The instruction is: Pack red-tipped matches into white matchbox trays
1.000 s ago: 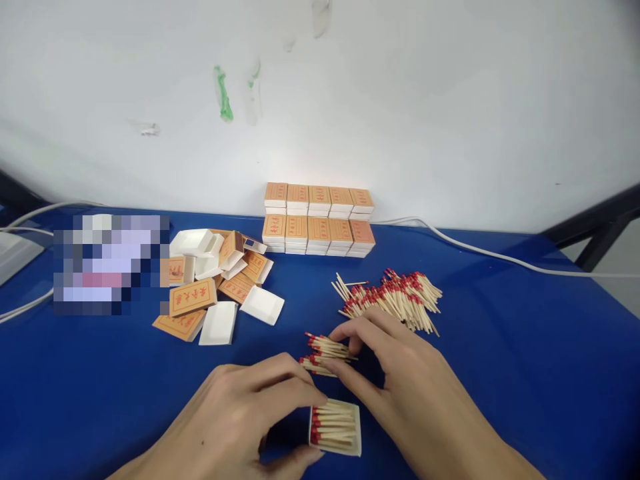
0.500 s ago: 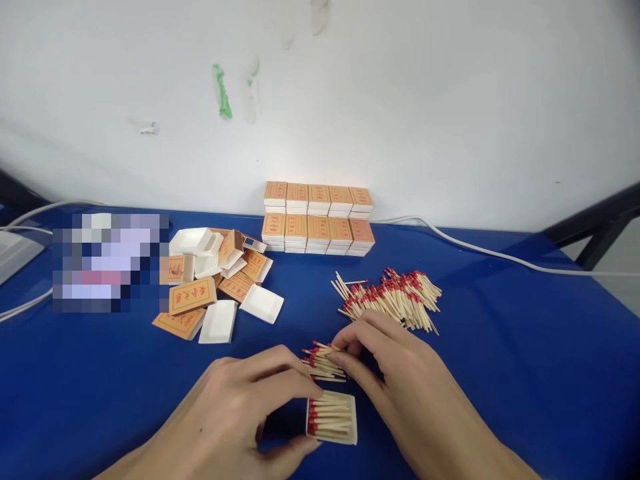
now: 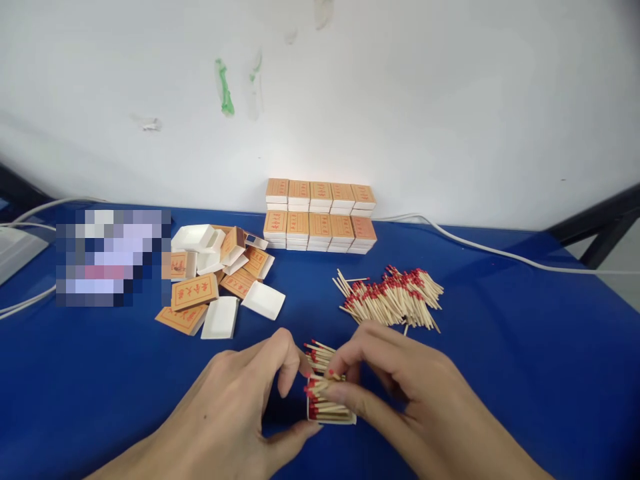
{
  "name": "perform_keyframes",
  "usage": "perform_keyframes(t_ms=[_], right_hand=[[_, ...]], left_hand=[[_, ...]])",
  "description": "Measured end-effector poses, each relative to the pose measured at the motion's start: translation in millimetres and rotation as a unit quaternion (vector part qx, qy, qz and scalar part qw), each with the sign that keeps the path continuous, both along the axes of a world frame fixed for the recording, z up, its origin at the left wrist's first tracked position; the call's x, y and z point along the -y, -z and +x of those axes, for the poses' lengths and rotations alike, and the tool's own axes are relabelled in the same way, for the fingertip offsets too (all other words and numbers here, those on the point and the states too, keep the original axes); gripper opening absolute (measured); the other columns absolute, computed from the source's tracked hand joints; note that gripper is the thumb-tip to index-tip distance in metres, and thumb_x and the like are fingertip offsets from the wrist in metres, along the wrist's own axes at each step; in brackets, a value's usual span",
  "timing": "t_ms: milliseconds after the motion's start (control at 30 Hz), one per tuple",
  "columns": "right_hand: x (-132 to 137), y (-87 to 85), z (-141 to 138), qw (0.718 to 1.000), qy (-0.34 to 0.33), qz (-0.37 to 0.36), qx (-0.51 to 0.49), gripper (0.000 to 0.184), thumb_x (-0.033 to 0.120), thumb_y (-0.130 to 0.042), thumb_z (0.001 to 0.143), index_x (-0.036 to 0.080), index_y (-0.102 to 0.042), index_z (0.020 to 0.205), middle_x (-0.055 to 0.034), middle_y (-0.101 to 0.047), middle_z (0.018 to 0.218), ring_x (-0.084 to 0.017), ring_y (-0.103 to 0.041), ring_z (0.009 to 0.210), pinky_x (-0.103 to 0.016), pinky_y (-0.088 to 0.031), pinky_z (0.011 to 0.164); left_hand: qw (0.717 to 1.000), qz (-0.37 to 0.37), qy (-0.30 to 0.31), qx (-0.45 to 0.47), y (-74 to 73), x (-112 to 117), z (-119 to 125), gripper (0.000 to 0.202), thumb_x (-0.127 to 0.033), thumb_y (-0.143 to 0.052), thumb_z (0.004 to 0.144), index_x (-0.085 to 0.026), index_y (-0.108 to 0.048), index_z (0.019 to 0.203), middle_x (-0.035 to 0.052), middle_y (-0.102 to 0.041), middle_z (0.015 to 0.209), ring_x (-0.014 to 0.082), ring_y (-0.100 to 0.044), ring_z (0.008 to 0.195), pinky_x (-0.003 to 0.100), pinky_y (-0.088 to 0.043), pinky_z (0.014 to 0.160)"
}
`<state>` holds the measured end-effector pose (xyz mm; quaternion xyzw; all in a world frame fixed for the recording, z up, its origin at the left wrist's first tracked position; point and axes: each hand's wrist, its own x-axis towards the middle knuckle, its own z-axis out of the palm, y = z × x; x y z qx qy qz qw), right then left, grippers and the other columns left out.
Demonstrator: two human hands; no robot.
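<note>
A small white matchbox tray (image 3: 345, 419) holding red-tipped matches lies on the blue table (image 3: 525, 360) near me. My left hand (image 3: 240, 413) grips the tray's left side between thumb and fingers. My right hand (image 3: 405, 393) pinches a small bundle of matches (image 3: 320, 357) and presses it down onto the tray. A loose pile of matches (image 3: 390, 300) lies just beyond my right hand.
Closed orange matchboxes (image 3: 320, 217) are stacked in rows against the white wall. A jumble of orange sleeves and empty white trays (image 3: 220, 287) lies at the left. A blurred patch covers something further left. White cables (image 3: 480, 247) run along the table's back edge.
My right hand has brought the small bundle of matches from the table down onto the tray. My left hand has shifted the tray slightly away from me and curled its fingers tighter.
</note>
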<state>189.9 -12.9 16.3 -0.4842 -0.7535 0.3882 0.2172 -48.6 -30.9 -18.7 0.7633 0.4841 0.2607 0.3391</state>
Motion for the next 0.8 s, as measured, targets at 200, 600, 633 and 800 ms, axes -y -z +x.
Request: perform_keyframes(t_ms=[200,600,633,800], right_hand=[[4,8.7,-6,0.997,-0.020,-0.070,-0.020,0.017,0.014,-0.076,0.103,0.026,-0.071,0.092,0.0042,-0.074,0.099,-0.012,-0.073,0.091,-0.025,-0.055,0.080],[5,15.3,-2,0.994,-0.054,0.035,0.084,0.013,0.015,-0.075,0.103,0.025,-0.072,0.098,0.0010,-0.072,0.100,-0.016,-0.072,0.088,-0.027,-0.057,0.071],[6,16.2,-1,0.994,-0.056,0.047,0.083,0.012,0.015,-0.077,0.101,0.026,-0.072,0.099,0.0013,-0.072,0.099,-0.017,-0.072,0.087,-0.027,-0.057,0.070],[7,21.0,3,0.987,-0.061,0.111,0.095,0.014,0.014,-0.080,0.098,0.026,-0.072,0.096,0.0008,-0.072,0.096,-0.020,-0.072,0.092,-0.028,-0.058,0.069]], left_hand=[[1.000,-0.010,-0.011,-0.012,-4.7,-4,2,0.041,-0.026,-0.079,0.086,-0.027,-0.039,0.082,-0.0082,-0.069,0.073,0.0103,-0.056,0.054,0.021,-0.042,0.050],[0.999,0.019,0.009,-0.032,1.8,-2,-2,0.038,-0.022,-0.076,0.090,-0.028,-0.039,0.091,-0.0125,-0.068,0.080,0.0061,-0.034,0.048,0.021,-0.028,0.045],[0.999,0.020,0.009,-0.030,2.7,-1,-2,0.038,-0.022,-0.076,0.090,-0.028,-0.039,0.092,-0.0126,-0.069,0.082,0.0060,-0.035,0.047,0.021,-0.029,0.044],[0.999,0.021,0.018,-0.030,0.8,-3,-3,0.035,-0.020,-0.083,0.087,-0.028,-0.051,0.096,-0.0138,-0.071,0.083,0.0052,-0.041,0.046,0.019,-0.034,0.044]])
